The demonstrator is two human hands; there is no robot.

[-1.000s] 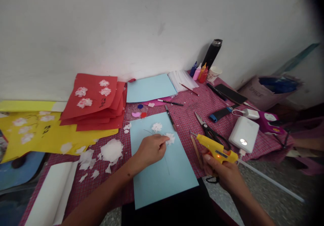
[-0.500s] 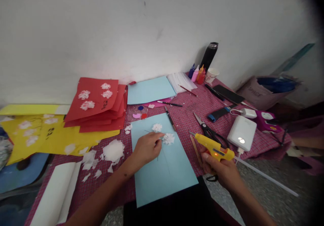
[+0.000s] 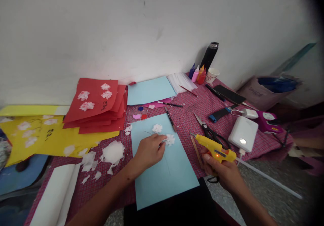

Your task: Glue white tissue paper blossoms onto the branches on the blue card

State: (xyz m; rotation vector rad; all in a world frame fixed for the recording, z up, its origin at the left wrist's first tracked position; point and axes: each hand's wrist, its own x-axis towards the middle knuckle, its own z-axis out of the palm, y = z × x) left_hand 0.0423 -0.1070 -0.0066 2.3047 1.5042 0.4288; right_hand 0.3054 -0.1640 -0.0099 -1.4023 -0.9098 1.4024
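Observation:
My left hand rests over a light blue sheet. Its index finger reaches out and touches the edge of a white tissue-paper flower; thumb and fingertip are apart. A second white flower lies just above it on the sheet. Thin drawn lines show near the hand, which partly covers them. In my right hand is a yellow hot glue gun, gripped by its handle, with an orange light lit. Its nozzle points left, beyond the sheet's right edge, and a long glue stick extends from its back.
Scissors, a box cutter and a white power bank lie on the right. Red sheets with flowers and yellow paper are at left, near tissue scraps. Paint bottles stand behind.
My left hand has shifted slightly right, its index finger further over the lower flower's edge. My right hand with the glue gun stays almost in place.

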